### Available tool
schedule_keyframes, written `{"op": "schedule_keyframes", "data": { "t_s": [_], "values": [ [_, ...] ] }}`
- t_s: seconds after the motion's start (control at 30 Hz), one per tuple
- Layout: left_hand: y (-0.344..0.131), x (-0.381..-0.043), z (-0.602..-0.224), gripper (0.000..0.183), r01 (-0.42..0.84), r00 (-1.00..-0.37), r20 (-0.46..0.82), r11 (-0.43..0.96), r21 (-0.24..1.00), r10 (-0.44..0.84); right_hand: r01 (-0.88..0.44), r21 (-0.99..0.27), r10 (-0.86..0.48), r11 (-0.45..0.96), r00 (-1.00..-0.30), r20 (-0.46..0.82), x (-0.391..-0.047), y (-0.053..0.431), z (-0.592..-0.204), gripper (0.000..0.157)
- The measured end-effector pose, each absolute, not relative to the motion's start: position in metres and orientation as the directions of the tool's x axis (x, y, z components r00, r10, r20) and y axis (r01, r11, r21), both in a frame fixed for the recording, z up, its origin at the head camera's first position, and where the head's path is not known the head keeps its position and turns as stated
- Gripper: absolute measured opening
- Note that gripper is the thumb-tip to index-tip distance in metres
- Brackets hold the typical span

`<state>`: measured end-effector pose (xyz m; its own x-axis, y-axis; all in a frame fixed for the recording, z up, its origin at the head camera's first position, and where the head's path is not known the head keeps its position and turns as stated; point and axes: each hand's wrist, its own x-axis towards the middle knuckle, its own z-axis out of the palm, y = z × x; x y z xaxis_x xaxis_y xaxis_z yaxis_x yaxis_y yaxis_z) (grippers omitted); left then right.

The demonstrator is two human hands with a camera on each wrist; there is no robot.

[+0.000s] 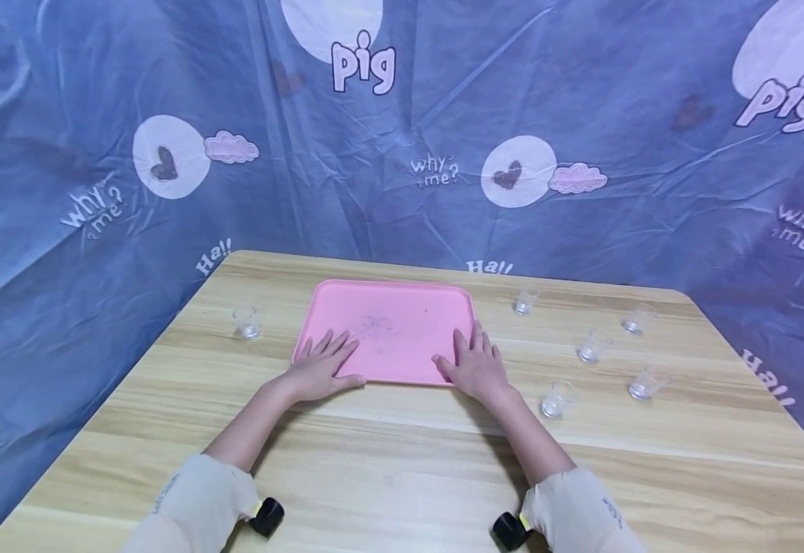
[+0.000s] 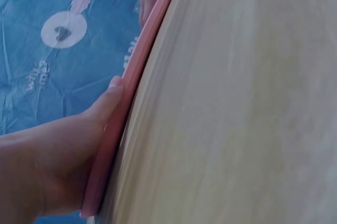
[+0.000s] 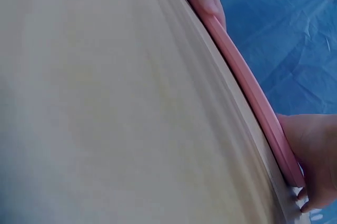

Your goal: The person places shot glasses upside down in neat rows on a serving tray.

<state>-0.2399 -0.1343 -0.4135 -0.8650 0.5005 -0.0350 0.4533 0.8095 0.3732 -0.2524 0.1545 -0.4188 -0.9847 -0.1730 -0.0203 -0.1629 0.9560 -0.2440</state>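
Observation:
A pink rectangular tray (image 1: pixel 402 330) lies flat on the wooden table, with some dark scuff marks on its surface. My left hand (image 1: pixel 320 372) rests on its near left corner, fingers spread and straight, thumb along the near edge. At the near right corner, my right hand (image 1: pixel 476 369) touches the rim; its thumb reaches over the tray and its straight fingers lie along the right side. Both wrist views show the tray's near edge low against the table, with the left hand (image 2: pixel 68 150) and the right hand (image 3: pixel 313 145) at its corners.
One small clear cup (image 1: pixel 248 322) stands left of the tray. Several more clear cups are spread to its right, the closest to my right forearm being a cup (image 1: pixel 557 401). A blue printed cloth (image 1: pixel 388 207) hangs behind and beside the wooden table (image 1: pixel 402 476).

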Motion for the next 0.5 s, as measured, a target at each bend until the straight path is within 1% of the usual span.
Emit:
{"op": "schedule_keyframes", "data": {
  "t_s": [0.23,0.5],
  "values": [
    [-0.150,-0.239,-0.412,0.076,0.462,-0.850,-0.053,0.790,0.402,0.524,-0.118,-0.258,-0.130,0.959,-0.991,-0.029,-0.236,0.139,-0.419,0.077],
    [-0.154,-0.233,-0.411,0.078,0.475,-0.835,-0.056,0.770,0.426,0.547,-0.089,-0.273,-0.103,0.958,-0.994,-0.037,-0.224,0.133,-0.418,0.076]
  ]
}}
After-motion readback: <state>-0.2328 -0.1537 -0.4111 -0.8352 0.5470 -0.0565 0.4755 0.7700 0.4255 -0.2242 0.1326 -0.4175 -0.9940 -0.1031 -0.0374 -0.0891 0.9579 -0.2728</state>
